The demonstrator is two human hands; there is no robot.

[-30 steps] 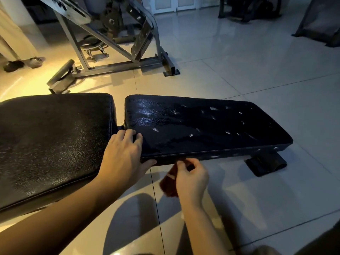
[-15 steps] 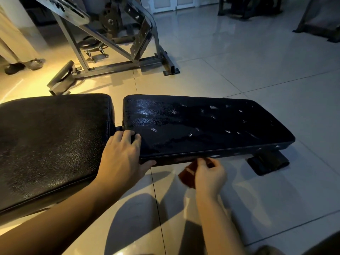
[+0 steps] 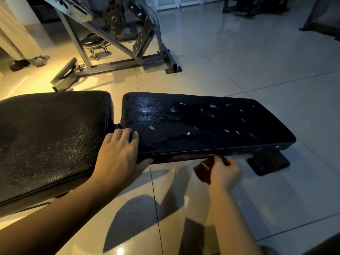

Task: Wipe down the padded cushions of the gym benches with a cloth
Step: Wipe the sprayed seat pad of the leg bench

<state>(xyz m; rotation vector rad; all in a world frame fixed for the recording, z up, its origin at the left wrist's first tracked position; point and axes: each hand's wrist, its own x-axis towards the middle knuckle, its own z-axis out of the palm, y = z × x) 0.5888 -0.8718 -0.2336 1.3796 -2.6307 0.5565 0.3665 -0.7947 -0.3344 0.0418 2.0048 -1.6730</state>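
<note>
Brown cloth (image 3: 202, 171) is bunched in the right hand (image 3: 225, 173), whose fingers (image 3: 218, 160) are curled closed around it and hold it against the near side edge of the long black cushion (image 3: 202, 124), just below the top face. The long axis of this cushion runs left to right across the view, angling slightly away toward the right. The left hand (image 3: 119, 157) grips the near-left corner of the same cushion, with fingers laid over the top face and the thumb hooked against the side edge; it holds no cloth. The cloth sits roughly midway along the near edge, so the remaining edge lies to the right of the fingers, toward the end above the bench foot (image 3: 268, 162). Judged from this layout, the right hand is the nearer one for a stroke along that axis, while the left hand steadies the cushion.
</note>
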